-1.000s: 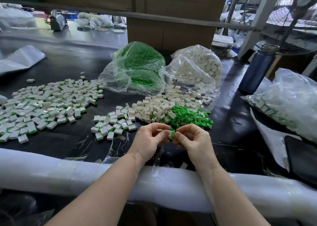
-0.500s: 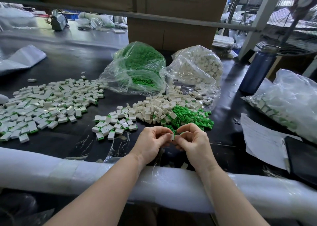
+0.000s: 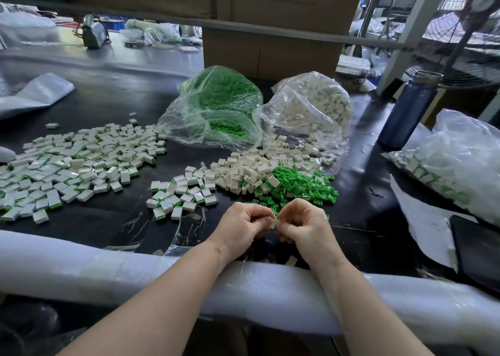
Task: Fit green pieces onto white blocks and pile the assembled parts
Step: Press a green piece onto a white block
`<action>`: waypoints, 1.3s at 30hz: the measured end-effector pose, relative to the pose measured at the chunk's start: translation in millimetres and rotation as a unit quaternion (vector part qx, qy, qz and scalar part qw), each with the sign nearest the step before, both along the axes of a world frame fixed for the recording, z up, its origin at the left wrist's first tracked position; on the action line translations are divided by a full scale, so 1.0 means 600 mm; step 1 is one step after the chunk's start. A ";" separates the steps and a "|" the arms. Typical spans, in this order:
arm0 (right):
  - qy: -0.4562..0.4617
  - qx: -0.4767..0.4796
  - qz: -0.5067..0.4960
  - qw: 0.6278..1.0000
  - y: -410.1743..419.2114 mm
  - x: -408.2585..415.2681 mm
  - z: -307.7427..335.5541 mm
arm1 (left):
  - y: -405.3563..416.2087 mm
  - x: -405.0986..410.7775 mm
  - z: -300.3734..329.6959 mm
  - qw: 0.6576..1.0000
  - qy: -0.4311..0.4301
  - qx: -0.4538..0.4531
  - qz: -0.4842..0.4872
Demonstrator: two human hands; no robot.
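1. At the far left, a wide scatter of assembled white blocks with green edges point(image 3: 70, 166) lies flat on the black surface point(image 3: 113, 215), with a crumpled clear plastic sheet point(image 3: 35, 96) behind it.
2. A smaller cluster of assembled white-and-green blocks point(image 3: 181, 196) sits nearer the middle, apart from the big scatter and just left of the loose stock.
3. Along the near edge of the surface runs a white foam padding roll point(image 3: 81, 269); both forearms rest across it.
4. The left hand point(image 3: 240, 230) is curled, thumb and fingertips meeting the other hand's over a small white block point(image 3: 272, 223), of which only a sliver shows between the two grips. Whether a green piece is already on it cannot be told.
5. The right hand point(image 3: 305, 227) is likewise curled, its grip pinching the same white block from the right; the two hands touch at the fingertips, just in front of the green heap.
6. Behind the hands, a heap of loose white plastic blocks point(image 3: 249, 171) touches and partly overlaps a heap of small loose green plastic pieces point(image 3: 300, 186) on its right.
7. Further back stand two open clear bags side by side: a clear plastic bag of green pieces point(image 3: 216, 109) on the left and a clear plastic bag of white blocks point(image 3: 313, 107) on the right, its mouth spilling into the white heap.
8. To the right stands a dark blue metal bottle point(image 3: 411, 109), upright.
9. At the far right lies a bulging clear bag of white-and-green parts point(image 3: 454, 161), with a white paper sheet point(image 3: 424, 223) and a flat black object point(image 3: 479, 247) before it.
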State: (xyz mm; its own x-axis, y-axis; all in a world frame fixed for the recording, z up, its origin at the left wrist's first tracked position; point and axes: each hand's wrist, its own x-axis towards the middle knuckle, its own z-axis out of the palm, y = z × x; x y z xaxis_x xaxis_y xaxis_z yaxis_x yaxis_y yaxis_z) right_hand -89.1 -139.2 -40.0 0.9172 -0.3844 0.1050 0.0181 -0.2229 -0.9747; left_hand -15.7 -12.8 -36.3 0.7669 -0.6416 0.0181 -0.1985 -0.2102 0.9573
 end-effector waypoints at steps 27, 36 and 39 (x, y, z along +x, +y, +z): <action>0.018 0.028 -0.057 0.998 0.003 0.006 -0.002 | -0.003 0.002 -0.009 0.998 -0.039 0.003 0.042; 0.053 -0.007 -0.045 0.998 0.004 0.005 0.000 | -0.002 0.001 -0.011 0.995 -0.078 0.054 0.030; 0.052 -0.006 -0.037 0.998 0.002 0.004 0.002 | -0.001 0.003 -0.012 0.995 -0.079 0.051 0.028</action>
State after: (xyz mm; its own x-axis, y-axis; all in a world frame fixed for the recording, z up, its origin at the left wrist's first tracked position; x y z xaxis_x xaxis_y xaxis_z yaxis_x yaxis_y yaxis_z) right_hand -86.9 -137.9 -38.9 0.8923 -0.4512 0.0157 -0.0995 -0.2306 -0.9679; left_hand -14.1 -13.6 -43.6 0.7940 -0.6029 0.0785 -0.3310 -0.3204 0.8876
